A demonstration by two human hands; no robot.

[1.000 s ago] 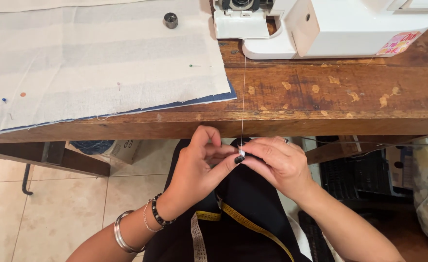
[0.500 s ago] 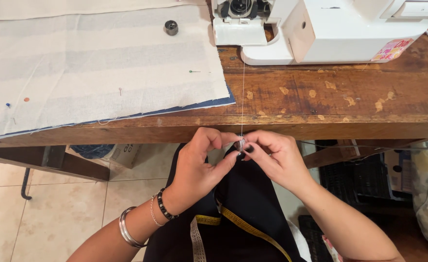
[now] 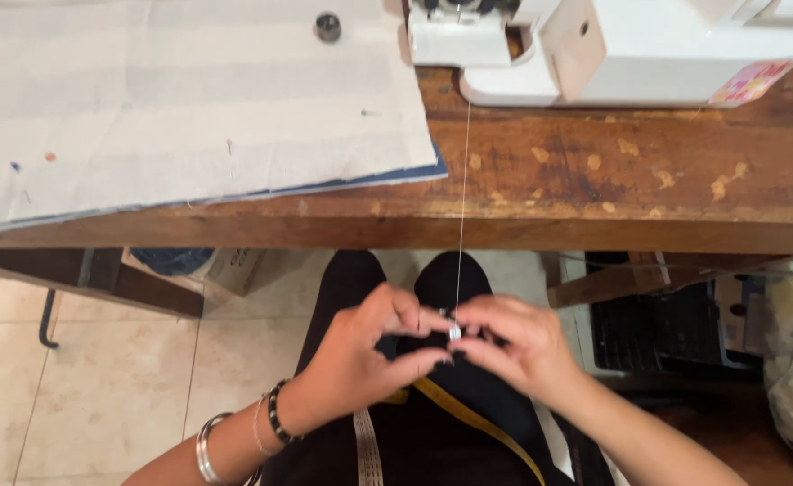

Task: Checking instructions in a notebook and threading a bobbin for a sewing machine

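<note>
My left hand (image 3: 360, 355) and my right hand (image 3: 509, 346) meet over my lap, below the table edge. Their fingertips pinch a small silver bobbin (image 3: 455, 331) between them. A thin white thread (image 3: 462, 198) runs taut from the bobbin up across the wooden table (image 3: 594, 180) to the white sewing machine (image 3: 612, 45). Bracelets circle my left wrist. A yellow measuring tape (image 3: 477, 423) lies across my black clothing.
A pale striped fabric sheet (image 3: 180, 108) over a dark blue layer covers the table's left half. A small dark round bobbin (image 3: 328, 27) rests on it. Under the table are a cardboard box (image 3: 234, 265) and a black crate (image 3: 657, 328). Tiled floor lies left.
The view has shifted so the table sits higher in frame and my hands have moved slightly lower over my lap. Both hands stay pinched on the bobbin, fingers working the thread.
</note>
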